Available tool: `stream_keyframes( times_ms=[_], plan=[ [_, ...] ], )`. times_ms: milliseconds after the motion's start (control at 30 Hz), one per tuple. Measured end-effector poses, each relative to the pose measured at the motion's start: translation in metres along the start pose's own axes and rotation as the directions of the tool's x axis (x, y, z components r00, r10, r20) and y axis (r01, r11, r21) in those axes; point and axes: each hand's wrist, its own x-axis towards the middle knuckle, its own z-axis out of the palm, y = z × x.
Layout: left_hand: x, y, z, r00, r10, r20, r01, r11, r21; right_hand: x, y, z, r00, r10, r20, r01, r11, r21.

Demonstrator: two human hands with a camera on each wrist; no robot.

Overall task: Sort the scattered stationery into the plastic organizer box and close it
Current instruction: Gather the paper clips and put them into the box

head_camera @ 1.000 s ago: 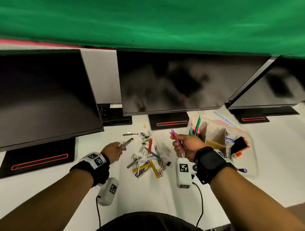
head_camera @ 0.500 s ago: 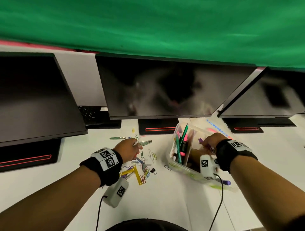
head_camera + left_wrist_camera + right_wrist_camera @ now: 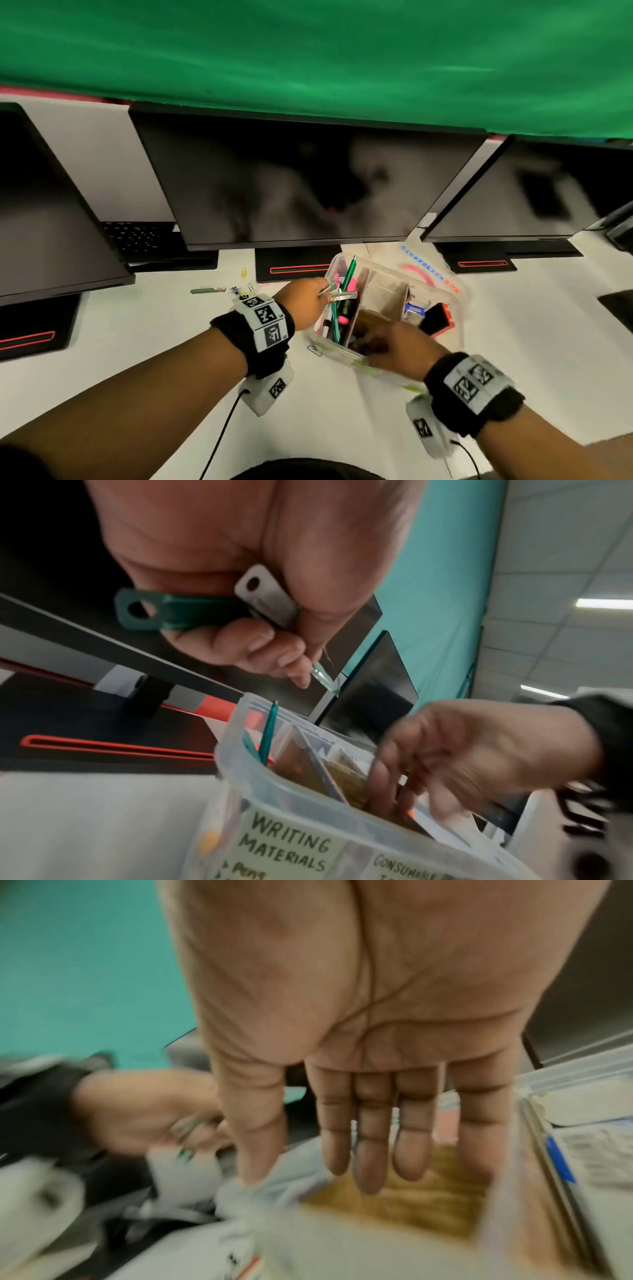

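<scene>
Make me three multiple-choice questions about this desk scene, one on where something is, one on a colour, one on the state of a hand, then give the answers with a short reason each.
1. Where is the left hand?
A. at the organizer box's left compartment
B. on the keyboard
C. in the person's lap

2. What colour is the pen standing tallest in the organizer box?
A. yellow
B. green
C. white

3. How is the right hand?
A. clenched in a fist
B. pinching a pen
C. fingers straight, holding nothing

Answers: 1 A, the head view shows it at the box's left edge, over the pens. 2 B, its barrel is green. 3 C, the right wrist view shows straight, empty fingers over the box.
</scene>
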Motion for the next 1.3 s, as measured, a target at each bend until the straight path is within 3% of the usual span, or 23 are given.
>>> stream_keyframes(
  times_ms=[100,267,567,733,1067,1167,1300],
  plan=[
    [0.012,0.012,0.01,0.999,0.041,0.009,-0.041,0.996,0.076,-0.006,0.016,0.035,0.991,-0.127,-0.042,0.12,0.982,-0.145],
    [0.023,0.036,0.024,0.992,0.105,0.067,-0.115,0.976,0.187,-0.004,0.022,0.054,0.963,-0.179,-0.2,0.171,0.984,-0.053],
    [0.034,0.05,0.047,0.977,0.16,0.141,-0.21,0.843,0.495,-0.01,0.005,0.064,0.948,-0.277,-0.156,0.272,0.961,-0.052],
    [0.04,0.05,0.054,0.978,0.142,0.152,-0.193,0.893,0.407,-0.01,0.002,0.061,0.952,-0.269,-0.144,0.266,0.963,-0.04],
    [0.048,0.04,0.061,0.992,0.119,0.048,-0.128,0.955,0.267,-0.01,-0.001,0.059,0.951,-0.271,-0.151,0.272,0.962,-0.019],
    [0.046,0.044,0.062,0.972,0.235,0.017,-0.233,0.946,0.227,-0.01,0.0,0.059,0.951,-0.269,-0.155,0.269,0.963,-0.02],
    [0.04,0.05,0.065,0.893,0.44,0.096,-0.45,0.865,0.222,-0.008,0.001,0.062,0.947,-0.284,-0.147,0.284,0.959,-0.022]
  ],
)
